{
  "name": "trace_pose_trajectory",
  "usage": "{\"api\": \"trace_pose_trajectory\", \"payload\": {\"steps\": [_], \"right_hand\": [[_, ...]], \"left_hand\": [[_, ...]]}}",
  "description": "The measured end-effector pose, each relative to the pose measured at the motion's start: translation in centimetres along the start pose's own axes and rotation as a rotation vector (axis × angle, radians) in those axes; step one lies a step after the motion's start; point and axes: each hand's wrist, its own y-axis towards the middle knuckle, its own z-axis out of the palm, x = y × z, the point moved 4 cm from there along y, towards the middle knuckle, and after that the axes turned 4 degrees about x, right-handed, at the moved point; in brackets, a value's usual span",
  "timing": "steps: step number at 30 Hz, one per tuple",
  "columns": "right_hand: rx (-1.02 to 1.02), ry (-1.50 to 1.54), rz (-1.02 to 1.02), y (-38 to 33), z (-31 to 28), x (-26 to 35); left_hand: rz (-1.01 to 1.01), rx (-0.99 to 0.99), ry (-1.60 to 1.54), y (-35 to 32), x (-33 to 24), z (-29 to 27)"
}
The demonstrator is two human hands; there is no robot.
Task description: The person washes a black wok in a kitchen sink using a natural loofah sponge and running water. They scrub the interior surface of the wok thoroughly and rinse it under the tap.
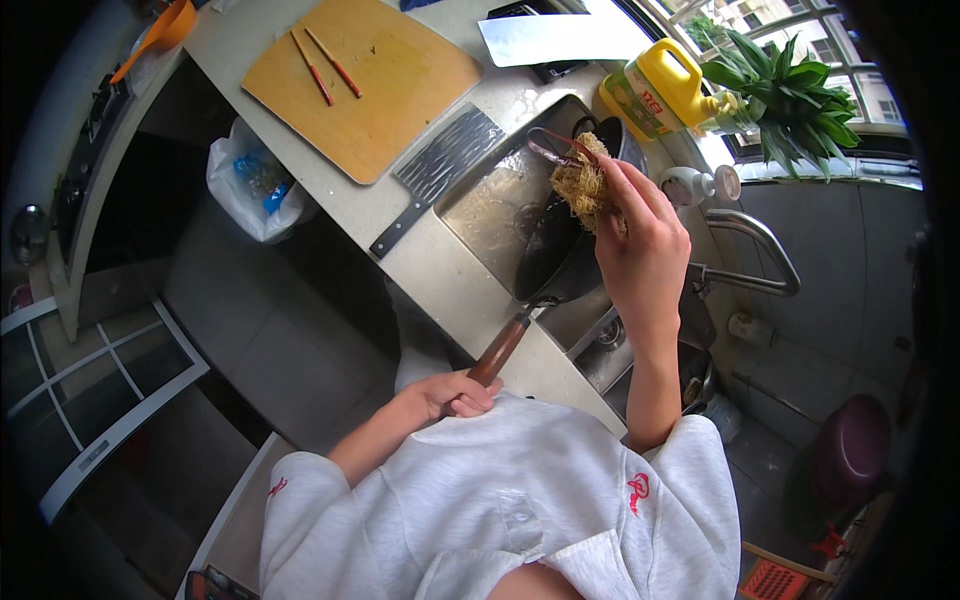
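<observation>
My left hand is closed round the brown wooden handle of a dark wok, close to my body. The wok sits tilted in the steel sink, its handle reaching over the counter's front edge. Above the far side of the wok, my right hand pinches a tan, stringy loofah scrubber with a reddish loop on it. Part of the wok's inside is hidden behind the scrubber and my right hand.
Left of the sink lie a cleaver and a wooden cutting board with red-ended chopsticks. A yellow jug, a leafy plant and a curved faucet stand behind and right. A lined bin is below.
</observation>
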Motion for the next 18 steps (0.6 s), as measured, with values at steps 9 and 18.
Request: {"api": "trace_pose_trajectory", "payload": {"steps": [9,18], "right_hand": [[-0.009,0.015,0.073,-1.8,-1.5,-2.1],[-0.117,0.058,0.217,-4.5,-5.1,-4.4]], "left_hand": [[0.066,-0.355,0.242,1.4,-1.6,1.0],[0.081,-0.493,0.206,1.4,-1.9,4.7]]}}
